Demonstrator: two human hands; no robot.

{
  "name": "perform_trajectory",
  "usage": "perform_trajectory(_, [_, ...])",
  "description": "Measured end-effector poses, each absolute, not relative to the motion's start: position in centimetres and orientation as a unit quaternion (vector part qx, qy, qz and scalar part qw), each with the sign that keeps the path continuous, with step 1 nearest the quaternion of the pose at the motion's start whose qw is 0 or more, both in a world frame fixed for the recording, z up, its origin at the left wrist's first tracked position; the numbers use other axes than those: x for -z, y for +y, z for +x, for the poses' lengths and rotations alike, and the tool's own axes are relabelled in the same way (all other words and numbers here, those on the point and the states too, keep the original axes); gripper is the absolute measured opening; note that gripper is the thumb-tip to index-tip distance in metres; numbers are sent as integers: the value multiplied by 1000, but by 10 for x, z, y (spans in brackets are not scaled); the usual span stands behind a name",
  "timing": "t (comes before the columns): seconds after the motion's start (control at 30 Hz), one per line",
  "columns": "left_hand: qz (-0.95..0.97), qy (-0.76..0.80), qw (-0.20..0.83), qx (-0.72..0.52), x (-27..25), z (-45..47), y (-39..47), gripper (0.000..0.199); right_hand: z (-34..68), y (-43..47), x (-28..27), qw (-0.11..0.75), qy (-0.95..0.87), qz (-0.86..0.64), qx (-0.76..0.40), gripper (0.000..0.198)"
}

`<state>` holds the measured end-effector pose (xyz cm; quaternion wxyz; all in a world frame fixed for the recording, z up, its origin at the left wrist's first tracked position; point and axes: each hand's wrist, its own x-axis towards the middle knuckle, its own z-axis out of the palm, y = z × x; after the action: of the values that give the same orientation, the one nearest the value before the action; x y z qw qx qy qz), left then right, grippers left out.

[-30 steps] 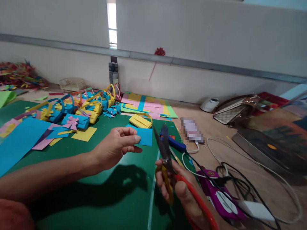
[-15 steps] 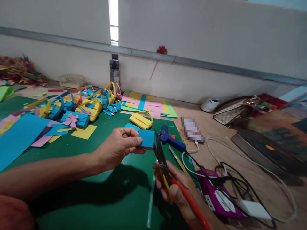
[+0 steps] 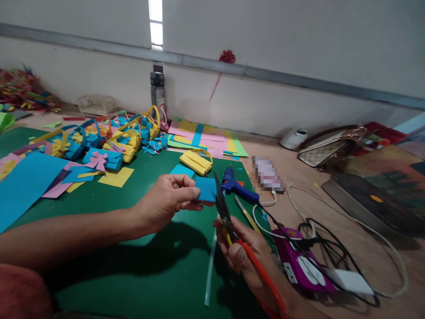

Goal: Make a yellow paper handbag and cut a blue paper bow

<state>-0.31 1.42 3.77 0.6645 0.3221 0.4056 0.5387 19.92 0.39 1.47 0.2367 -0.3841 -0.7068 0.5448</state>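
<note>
Square blue paper (image 3: 206,189), L hand (image 3: 169,195) gripping, now nearer red-handled metal scissors (image 3: 227,219) R hand (image 3: 256,244) grips, nr green mat's (image 3: 157,167) R edge.

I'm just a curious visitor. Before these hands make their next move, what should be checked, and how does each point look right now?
1. Left hand has a grip on the small blue paper: ok, pinched between thumb and fingers.
2. Right hand has the scissors by the handles: ok.
3. Left thumb clear of the blades: ok, paper sticks out between them.
4. Paper edge between the blades: cannot tell; the two meet in this view.
5. Blue glue gun set down: ok, it lies in neither hand.
6. Glue gun cool: cannot tell.
</note>
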Motion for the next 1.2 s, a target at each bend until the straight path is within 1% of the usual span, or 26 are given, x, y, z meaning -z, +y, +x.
perform_trajectory(0.17, [321,407,664,-540,-37,-3,14,30,198,1,-17,235,-688,-398,-560,52])
perform_trajectory(0.4, [319,408,664,-539,-36,-3,14,26,196,1,-18,235,-678,-403,-568,52])
perform_trajectory(0.5, [319,407,666,-538,-36,-3,14,27,197,1,-19,227,-677,-407,-570,50])
perform_trajectory(0.73, [311,404,669,-542,-36,-2,14,28,197,1,-16,236,-681,-412,-558,51])
perform_trajectory(1.0, [308,402,669,-544,-35,-3,14,25,196,1,-15,237,-689,-401,-555,48])
perform_trajectory(1.2, [307,398,671,-545,-34,-3,14,27,197,3,-16,242,-685,-402,-557,47])
